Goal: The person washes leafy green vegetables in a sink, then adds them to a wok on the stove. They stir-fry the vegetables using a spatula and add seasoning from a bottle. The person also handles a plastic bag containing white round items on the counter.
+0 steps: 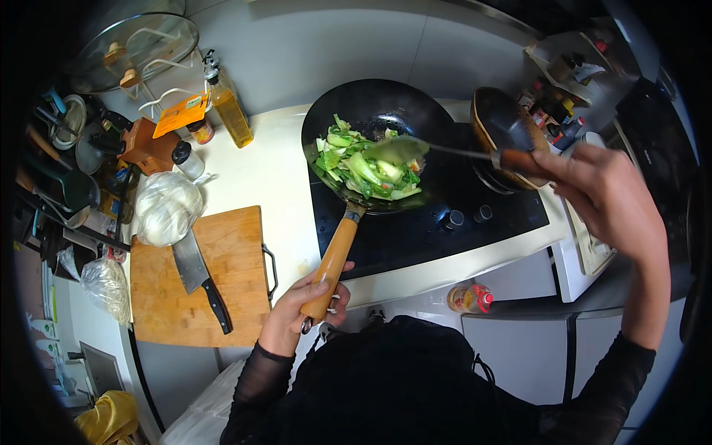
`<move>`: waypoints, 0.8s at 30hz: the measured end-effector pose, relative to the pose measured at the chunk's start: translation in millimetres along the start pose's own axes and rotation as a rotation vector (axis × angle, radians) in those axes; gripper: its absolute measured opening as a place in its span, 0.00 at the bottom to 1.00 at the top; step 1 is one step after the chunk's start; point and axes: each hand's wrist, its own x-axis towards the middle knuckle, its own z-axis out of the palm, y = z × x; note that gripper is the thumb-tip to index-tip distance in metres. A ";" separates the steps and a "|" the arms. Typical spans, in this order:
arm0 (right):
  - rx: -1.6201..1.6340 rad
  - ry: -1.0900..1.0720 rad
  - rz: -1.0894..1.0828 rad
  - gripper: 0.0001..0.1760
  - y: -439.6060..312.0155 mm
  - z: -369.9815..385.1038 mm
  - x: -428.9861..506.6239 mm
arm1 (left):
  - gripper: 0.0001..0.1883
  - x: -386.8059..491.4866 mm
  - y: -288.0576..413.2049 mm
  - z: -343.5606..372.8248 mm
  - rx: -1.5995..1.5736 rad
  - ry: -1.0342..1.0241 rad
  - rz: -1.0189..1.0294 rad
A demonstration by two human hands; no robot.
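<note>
My left hand [311,303] grips the wooden handle of a black wok [339,92] that sits on the black glass cooktop [389,239]. Chopped leafy greens [361,169] with pale stalks lie in the near left part of the wok. Held in my right hand [603,189] by its wooden handle is a metal spatula [461,150]; its blurred blade is over the greens, touching or just above them, which I cannot tell. To the right of the wok stands a second, brown-rimmed pan [500,119] on the cooktop.
A cleaver [192,261] lies on the wooden cutting board [150,295] at the left, beside a plastic bag of round white items [168,208]. Behind stand an oil bottle [231,114] and a shaker [189,161]. Two control knobs [454,219] are near the cooktop's front. A large bottle [469,298] stands on the floor.
</note>
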 end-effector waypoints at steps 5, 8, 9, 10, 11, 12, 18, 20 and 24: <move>-0.132 -0.133 -0.172 0.25 -33.2 22.2 -12.7 | 0.32 0.9 -4.4 0.9 -0.163 -0.020 0.008; -0.292 -0.037 -0.267 0.25 -48.8 67.3 8.0 | 0.30 1.1 -3.0 1.6 -0.181 -0.046 0.006; -0.348 -0.057 -0.253 0.24 -48.5 77.4 16.5 | 0.30 0.5 -2.3 2.2 -0.155 -0.008 -0.009; -0.375 -0.161 -0.139 0.32 -41.0 79.9 21.0 | 0.29 -1.0 -1.3 2.9 -0.138 0.007 -0.016; -0.289 -0.118 -0.069 0.32 -22.5 74.2 25.3 | 0.29 -2.4 0.1 3.8 -0.132 0.021 -0.022; -0.088 -0.094 -0.019 0.30 0.3 60.6 26.7 | 0.28 -3.7 1.1 4.8 -0.113 0.032 -0.017; 0.383 -0.002 0.260 0.15 98.6 35.6 61.7 | 0.26 -4.4 -2.5 8.3 -0.220 0.009 0.041; 0.302 0.042 0.159 0.15 108.9 51.5 98.0 | 0.26 -3.9 -3.0 8.3 -0.192 0.022 0.045; 0.297 0.026 0.017 0.15 96.3 74.6 155.3 | 0.27 -4.2 -1.4 8.3 -0.178 0.032 0.039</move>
